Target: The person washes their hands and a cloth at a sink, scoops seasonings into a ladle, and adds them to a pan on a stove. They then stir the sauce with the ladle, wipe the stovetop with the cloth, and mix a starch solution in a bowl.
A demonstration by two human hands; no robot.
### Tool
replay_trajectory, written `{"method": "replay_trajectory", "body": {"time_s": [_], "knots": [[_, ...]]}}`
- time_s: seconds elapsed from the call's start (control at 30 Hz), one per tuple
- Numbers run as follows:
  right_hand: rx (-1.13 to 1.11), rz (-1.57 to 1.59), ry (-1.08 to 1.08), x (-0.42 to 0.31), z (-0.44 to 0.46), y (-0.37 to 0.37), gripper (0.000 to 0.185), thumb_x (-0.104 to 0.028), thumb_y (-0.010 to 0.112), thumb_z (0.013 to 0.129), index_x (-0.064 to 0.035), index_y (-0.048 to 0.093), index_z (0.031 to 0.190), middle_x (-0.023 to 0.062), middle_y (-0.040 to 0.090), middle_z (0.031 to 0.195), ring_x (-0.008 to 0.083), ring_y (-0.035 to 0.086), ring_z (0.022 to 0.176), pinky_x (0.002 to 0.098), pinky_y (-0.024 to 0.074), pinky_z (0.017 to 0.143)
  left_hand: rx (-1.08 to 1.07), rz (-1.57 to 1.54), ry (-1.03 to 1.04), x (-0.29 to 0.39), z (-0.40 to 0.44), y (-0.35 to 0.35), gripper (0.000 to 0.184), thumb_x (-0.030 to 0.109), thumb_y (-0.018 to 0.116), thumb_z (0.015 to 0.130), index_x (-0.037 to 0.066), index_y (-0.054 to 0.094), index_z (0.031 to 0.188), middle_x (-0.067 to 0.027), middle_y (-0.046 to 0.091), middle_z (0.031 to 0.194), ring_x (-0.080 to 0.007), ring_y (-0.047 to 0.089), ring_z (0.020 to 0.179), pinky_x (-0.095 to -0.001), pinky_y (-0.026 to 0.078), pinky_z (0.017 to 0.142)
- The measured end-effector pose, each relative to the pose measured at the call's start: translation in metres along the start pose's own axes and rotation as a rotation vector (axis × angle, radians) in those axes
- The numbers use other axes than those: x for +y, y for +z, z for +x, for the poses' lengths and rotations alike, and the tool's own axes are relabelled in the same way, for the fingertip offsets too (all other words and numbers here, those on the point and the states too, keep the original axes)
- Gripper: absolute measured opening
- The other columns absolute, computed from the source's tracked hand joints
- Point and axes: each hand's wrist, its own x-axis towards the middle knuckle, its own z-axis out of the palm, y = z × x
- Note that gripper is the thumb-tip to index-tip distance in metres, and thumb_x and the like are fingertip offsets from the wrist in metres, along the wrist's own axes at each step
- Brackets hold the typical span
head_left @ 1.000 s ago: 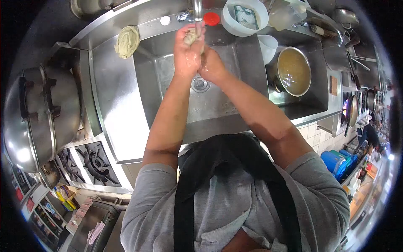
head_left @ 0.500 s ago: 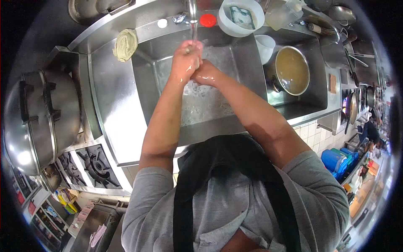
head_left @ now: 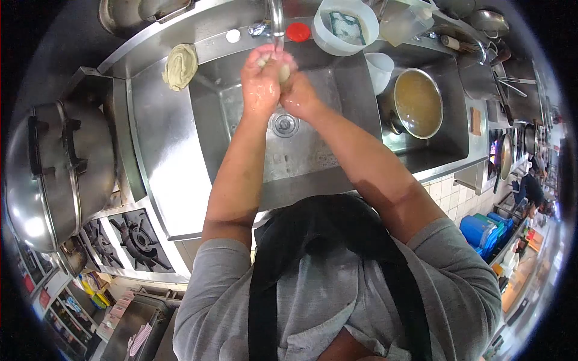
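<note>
Under the running tap (head_left: 276, 19), my left hand (head_left: 259, 87) and my right hand (head_left: 299, 96) are wet and pressed together into a cup. Small pale rounded pieces (head_left: 284, 73), which look like peeled garlic cloves, lie between them. More of these pieces show near the left fingers, and my palms hide the others. Both hands hover over the far part of the steel sink (head_left: 217, 135). Below my wrists the round drain strainer (head_left: 285, 124) is visible through a thin film of water.
In the right basin a pot of cloudy liquid (head_left: 418, 103) stands beside a white container (head_left: 379, 71). On the back ledge are a tub with a sponge (head_left: 346, 27), a red lid (head_left: 298, 32) and a clear bottle (head_left: 407, 24). A folded cloth (head_left: 180, 66) lies on the left drainboard.
My hands have turned from clasped together to a more opened cup, so the pale pieces show. Less water is falling into the sink, and the drain has come into view.
</note>
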Motion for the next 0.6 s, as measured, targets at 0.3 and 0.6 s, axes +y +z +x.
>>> {"method": "replay_trajectory", "body": {"time_s": [0.3, 0.6], "knots": [[-0.128, 0.207, 0.536, -0.013, 0.003, -0.005, 0.029, -0.015, 0.071, 0.072, 0.0025, 0.060, 0.092, 0.0149, 0.065, 0.080, 0.0225, 0.065, 0.074, 0.0371, 0.0544, 0.063, -0.117, -0.035, -0.198, -0.015, 0.014, -0.014, 0.023, 0.017, 0.057, 0.094, 0.001, 0.056, 0.110, -0.0059, 0.061, 0.087, -0.0135, 0.058, 0.072, -0.0244, 0.046, 0.061], [-0.093, 0.842, 0.405, -0.041, 0.027, -0.009, 0.027, -0.018, 0.067, 0.085, -0.0053, 0.058, 0.107, 0.0083, 0.061, 0.088, 0.0203, 0.062, 0.074, 0.0385, 0.0547, 0.057, 0.144, 0.106, -0.334, -0.015, 0.066, -0.049, 0.054, 0.046, 0.048, 0.095, 0.004, 0.050, 0.129, -0.0125, 0.062, 0.112, -0.0183, 0.061, 0.090, -0.0318, 0.049, 0.075]]}}
